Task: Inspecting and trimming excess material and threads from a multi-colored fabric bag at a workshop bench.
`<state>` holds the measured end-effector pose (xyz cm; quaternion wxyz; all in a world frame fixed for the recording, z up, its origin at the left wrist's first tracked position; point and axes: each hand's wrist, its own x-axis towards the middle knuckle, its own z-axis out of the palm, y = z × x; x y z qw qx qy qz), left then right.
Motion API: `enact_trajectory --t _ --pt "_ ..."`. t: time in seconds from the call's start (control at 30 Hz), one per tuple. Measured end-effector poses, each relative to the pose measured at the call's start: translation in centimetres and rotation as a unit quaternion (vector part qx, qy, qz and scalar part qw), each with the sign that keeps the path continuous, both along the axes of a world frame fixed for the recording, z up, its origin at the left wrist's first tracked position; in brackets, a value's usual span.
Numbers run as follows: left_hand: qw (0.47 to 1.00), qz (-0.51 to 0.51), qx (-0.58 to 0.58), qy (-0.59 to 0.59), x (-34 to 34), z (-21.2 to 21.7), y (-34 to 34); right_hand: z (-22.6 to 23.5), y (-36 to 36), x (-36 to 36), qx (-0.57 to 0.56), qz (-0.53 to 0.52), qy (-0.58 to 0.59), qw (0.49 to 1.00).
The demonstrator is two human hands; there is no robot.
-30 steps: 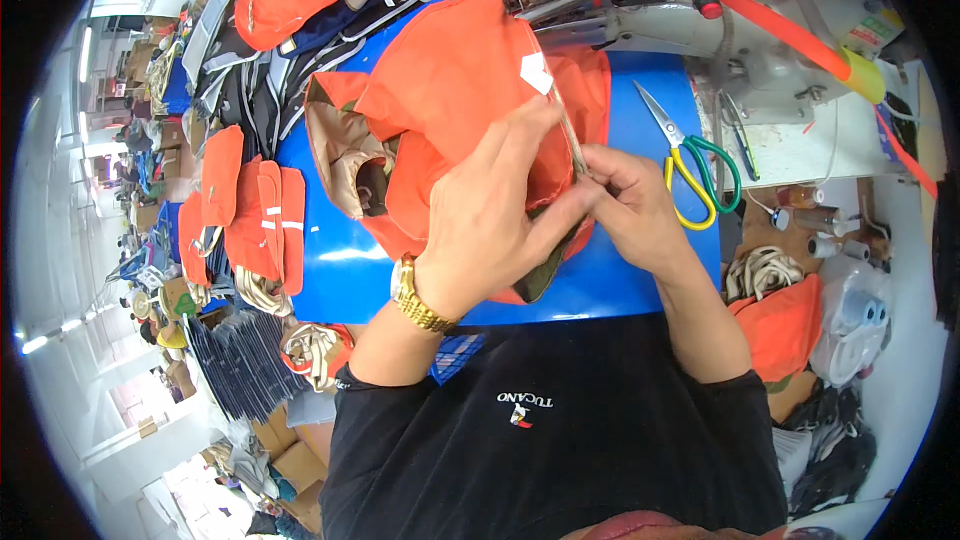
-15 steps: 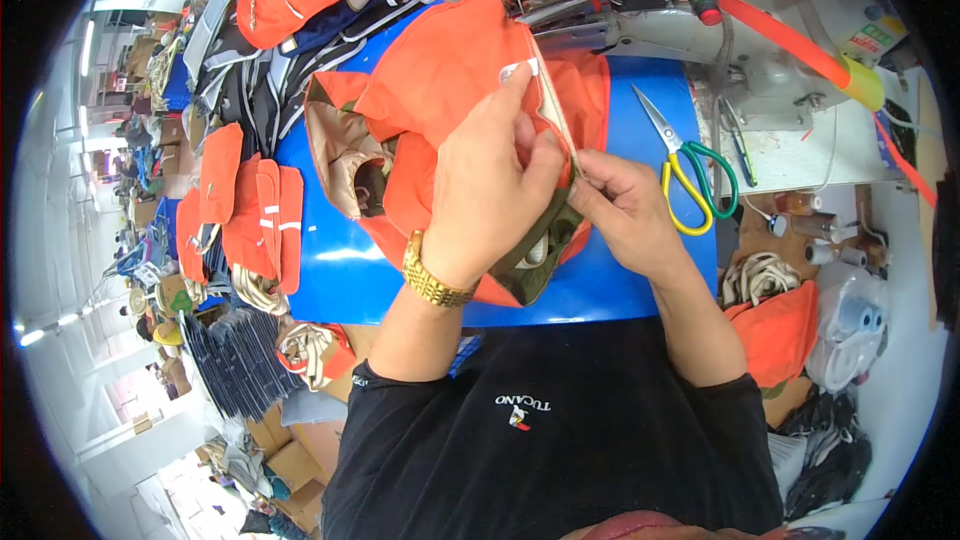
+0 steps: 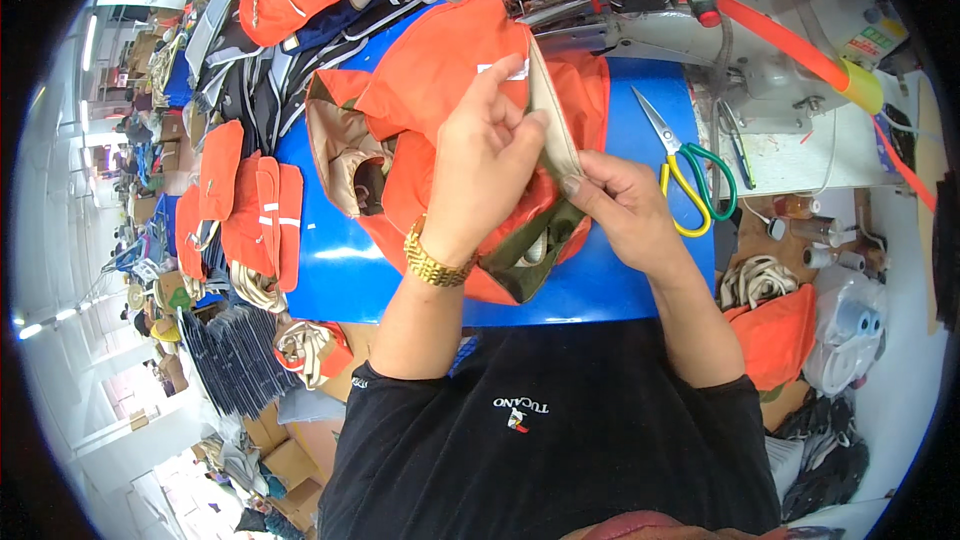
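Note:
An orange fabric bag (image 3: 430, 50) with beige lining and olive-green trim lies bunched on the blue work surface (image 3: 340, 275). My left hand (image 3: 485, 165), a gold watch (image 3: 432, 258) on its wrist, grips the flap's edge between thumb and fingers. Its index finger reaches to a white label (image 3: 505, 69) on the orange cloth. Lower on the same edge, my right hand (image 3: 630, 205) pinches the beige strip (image 3: 552, 110) between thumb and forefinger. Between and below the hands, the olive-trimmed opening gapes; part of its inside is hidden.
Scissors (image 3: 695, 175) with yellow and green handles lie right of the bag, beside a small pen-like tool (image 3: 737, 145). A sewing machine (image 3: 640, 35) stands at the back. Orange bag pieces (image 3: 250, 205) are stacked at left, and dark striped cloth (image 3: 270, 90) lies behind them.
The flap's beige inner side has turned further into view along the edge. My left hand has shifted slightly left, its index finger lifting over the label, while the right keeps its pinch.

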<state>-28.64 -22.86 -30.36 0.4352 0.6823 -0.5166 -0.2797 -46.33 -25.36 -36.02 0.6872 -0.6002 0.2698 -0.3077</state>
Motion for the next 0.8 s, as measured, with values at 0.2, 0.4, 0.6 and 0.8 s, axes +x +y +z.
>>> enact_trajectory --t 0.2,0.4,0.6,0.8 --pt "0.999 -0.037 0.005 -0.029 0.9 1.0 0.2 0.5 0.1 0.3 0.004 -0.007 -0.028 1.000" --pt "0.988 -0.039 -0.041 -0.145 -0.3 1.4 -0.3 -0.4 -0.3 0.1 0.028 0.020 -0.017 0.999" --pt "0.972 -0.050 -0.019 -0.227 0.0 2.0 -1.7 -0.5 -1.6 1.3 0.031 -0.021 -0.067 0.997" --pt "0.975 -0.047 -0.002 -0.219 -0.3 2.1 -1.5 -1.0 -2.0 1.1 0.027 0.009 -0.032 0.999"
